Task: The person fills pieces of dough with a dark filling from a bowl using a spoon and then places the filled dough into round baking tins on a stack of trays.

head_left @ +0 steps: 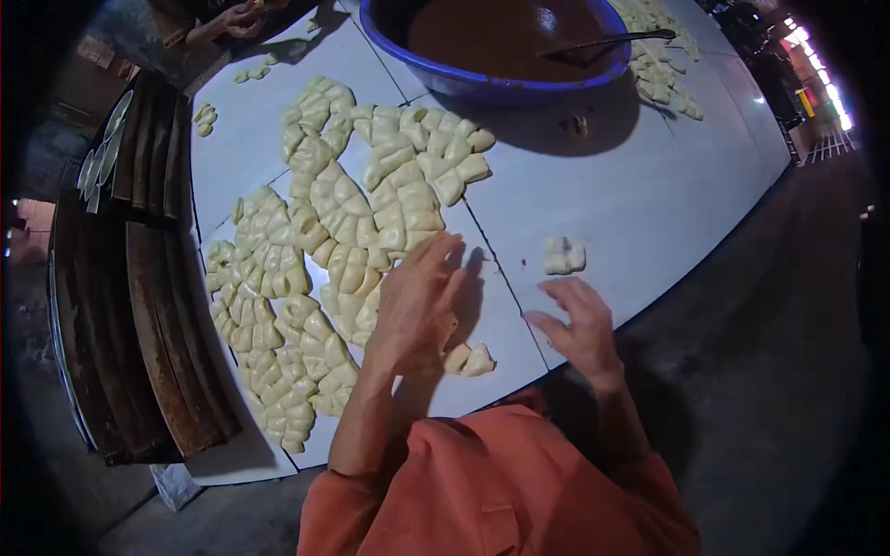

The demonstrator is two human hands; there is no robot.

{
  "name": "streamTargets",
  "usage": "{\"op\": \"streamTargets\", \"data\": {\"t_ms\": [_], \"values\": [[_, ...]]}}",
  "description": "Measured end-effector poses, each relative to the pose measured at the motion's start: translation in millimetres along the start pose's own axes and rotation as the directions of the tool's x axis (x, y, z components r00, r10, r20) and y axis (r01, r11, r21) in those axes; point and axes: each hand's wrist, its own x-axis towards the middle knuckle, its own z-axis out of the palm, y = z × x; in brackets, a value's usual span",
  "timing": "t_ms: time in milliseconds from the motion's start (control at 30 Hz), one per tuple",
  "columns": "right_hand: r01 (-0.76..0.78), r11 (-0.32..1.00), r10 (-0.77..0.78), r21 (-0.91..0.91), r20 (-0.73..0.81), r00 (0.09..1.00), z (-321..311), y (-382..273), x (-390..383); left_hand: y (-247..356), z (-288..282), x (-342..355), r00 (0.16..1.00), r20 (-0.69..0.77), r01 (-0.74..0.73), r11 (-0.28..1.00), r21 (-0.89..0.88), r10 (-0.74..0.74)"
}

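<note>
A broad patch of pale yellow dough pieces [338, 199], pressed close together, covers the left half of the white table. At its right edge is my left hand [414, 301], fingers stretched forward beside the dough; its palm side is hidden. Two or so small dough pieces [470, 360] lie near that wrist, by the table's front edge. My right hand [582, 334] hovers at the front right with thumb and fingers apart, nothing visible between them. Just beyond its fingertips sits a small separate clump of dough [564, 255].
A blue-purple basin [482, 88] of brown filling stands at the back, a dark spoon [607, 42] in it. More dough pieces [663, 79] lie beyond. Dark long trays [171, 324] are stacked along the left edge. Another person's hands [243, 18] work at the far left.
</note>
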Motion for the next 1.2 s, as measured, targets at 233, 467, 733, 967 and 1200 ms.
{"op": "streamTargets", "data": {"t_ms": [233,467,733,967,1200], "values": [[0.357,0.932,-0.341,-0.068,0.178,0.923,54.2,-35.2,-21.8,-6.4,-19.5,-69.2,0.933,0.261,-0.318,0.908,0.274,0.248],[-0.205,0.696,-0.023,0.688,0.307,0.951,32.8,-1.6,-29.7,-16.2,11.0,-80.5,0.912,0.268,-0.398,0.827,0.398,0.310],[-0.345,0.241,0.161,0.907,0.313,0.936,1.0,-9.4,-7.9,13.5,11.8,-58.1,0.945,0.125,-0.318,0.936,0.153,0.301],[-0.110,0.521,0.166,0.846,0.026,0.986,19.0,-21.8,19.5,23.4,26.8,-27.0,0.987,0.148,0.143,0.807,-0.573,-0.069],[0.042,0.604,0.111,0.796,-0.136,0.984,5.8,-36.9,52.6,45.9,39.2,9.2,0.871,-0.394,-0.412,0.872,-0.264,0.293]]}}
